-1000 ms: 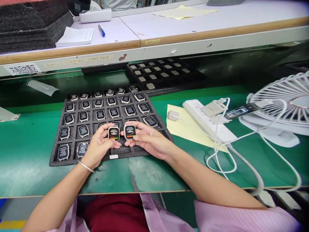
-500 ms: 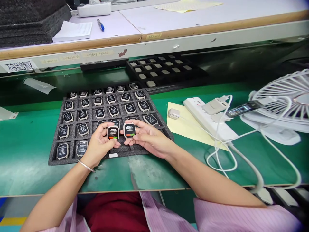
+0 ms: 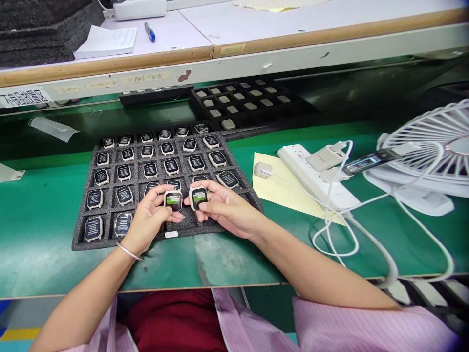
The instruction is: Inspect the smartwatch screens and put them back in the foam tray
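My left hand point(image 3: 146, 220) pinches a small square smartwatch body point(image 3: 173, 200) with a lit screen showing a green patch. My right hand point(image 3: 225, 210) grips a second smartwatch body point(image 3: 199, 197), also lit green. Both hands hover side by side over the near edge of a dark foam tray point(image 3: 80, 239). The tray's square pockets hold several more watch bodies point(image 3: 123, 195) with dark screens and white text.
A second black tray point(image 3: 293, 110) with grey parts sits behind under the shelf. To the right lie a yellow sheet point(image 3: 282, 190), a white power strip point(image 3: 311, 181) with chargers and cables, and a white fan point(image 3: 432, 156). A pen point(image 3: 149, 32) and papers rest on the shelf.
Both watch screens changed from dark text with red-green bars to a bright green display. The hands stayed almost in place; the view shifted slightly.
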`<state>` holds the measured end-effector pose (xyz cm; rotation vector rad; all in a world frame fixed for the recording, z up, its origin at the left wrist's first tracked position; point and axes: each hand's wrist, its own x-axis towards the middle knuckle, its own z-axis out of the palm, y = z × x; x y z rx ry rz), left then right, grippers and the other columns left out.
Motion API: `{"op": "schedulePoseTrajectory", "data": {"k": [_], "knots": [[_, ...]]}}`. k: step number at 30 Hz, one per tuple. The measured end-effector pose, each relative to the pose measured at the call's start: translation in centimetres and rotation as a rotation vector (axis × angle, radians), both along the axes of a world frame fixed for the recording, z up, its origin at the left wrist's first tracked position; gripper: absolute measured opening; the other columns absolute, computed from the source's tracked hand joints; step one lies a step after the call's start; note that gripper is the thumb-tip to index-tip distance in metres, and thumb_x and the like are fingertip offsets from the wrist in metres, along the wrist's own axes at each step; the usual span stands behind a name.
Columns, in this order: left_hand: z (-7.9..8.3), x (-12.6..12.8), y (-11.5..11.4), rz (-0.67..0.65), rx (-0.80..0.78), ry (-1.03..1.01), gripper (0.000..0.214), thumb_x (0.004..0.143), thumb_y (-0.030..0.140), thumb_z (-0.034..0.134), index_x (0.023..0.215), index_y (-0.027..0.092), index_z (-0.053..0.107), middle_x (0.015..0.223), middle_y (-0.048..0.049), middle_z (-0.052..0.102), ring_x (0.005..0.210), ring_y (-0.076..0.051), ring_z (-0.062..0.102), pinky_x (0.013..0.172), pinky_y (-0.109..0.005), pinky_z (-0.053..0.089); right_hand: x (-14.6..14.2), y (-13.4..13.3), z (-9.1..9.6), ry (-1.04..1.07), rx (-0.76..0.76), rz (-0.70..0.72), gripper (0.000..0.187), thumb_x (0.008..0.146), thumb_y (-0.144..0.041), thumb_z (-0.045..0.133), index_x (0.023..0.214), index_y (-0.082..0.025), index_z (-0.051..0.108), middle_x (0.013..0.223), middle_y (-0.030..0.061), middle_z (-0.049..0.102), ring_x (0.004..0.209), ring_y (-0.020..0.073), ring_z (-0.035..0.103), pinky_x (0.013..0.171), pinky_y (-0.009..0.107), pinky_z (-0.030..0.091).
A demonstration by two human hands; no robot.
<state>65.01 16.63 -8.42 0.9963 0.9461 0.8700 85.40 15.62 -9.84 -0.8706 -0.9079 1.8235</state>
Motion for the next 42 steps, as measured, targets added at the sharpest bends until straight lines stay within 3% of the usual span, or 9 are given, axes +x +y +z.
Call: {"op": "schedulePoseTrajectory", "data": {"k": [8,27,42], "knots": [[-0.06,0.09,0.12,0.031,-0.037,0.019,0.039,0.074,0.024,0.068,0.111,0.018,0.056,0.09,0.0013,0.068,0.062,-0.014,0.073,0.064,-0.027,0.063,-0.08,0.01,-0.13,-0.008,-0.011,0.01,0.041,0.077,-0.026,0.082,0.108,-0.02,0.056,0.089,0.0024,0.073,0.054,0.0068,0.054,0.055,0.022,0.046],[0.16,-0.01,0.13,0.016,-0.044,0.02,0.043,0.07,0.02,0.064,0.112,0.019,0.057,0.094,-0.0002,0.068,0.064,-0.015,0.073,0.067,-0.029,0.063,-0.01,-0.03,0.05,-0.003,-0.004,-0.002,0.041,0.075,-0.015,0.076,0.11,-0.02,0.057,0.093,0.0036,0.073,0.057,0.0086,0.056,0.058,0.024,0.047],[0.15,-0.1,0.11,0.028,-0.049,-0.021,0.05,0.069,0.02,0.068,0.117,0.019,0.055,0.095,-0.0013,0.07,0.066,-0.015,0.072,0.069,-0.029,0.061,-0.06,0.21,-0.23,0.009,0.005,-0.014,0.048,0.074,-0.013,0.074,0.119,-0.021,0.058,0.09,0.0025,0.074,0.073,0.0144,0.07,0.07,0.027,0.05]]}}
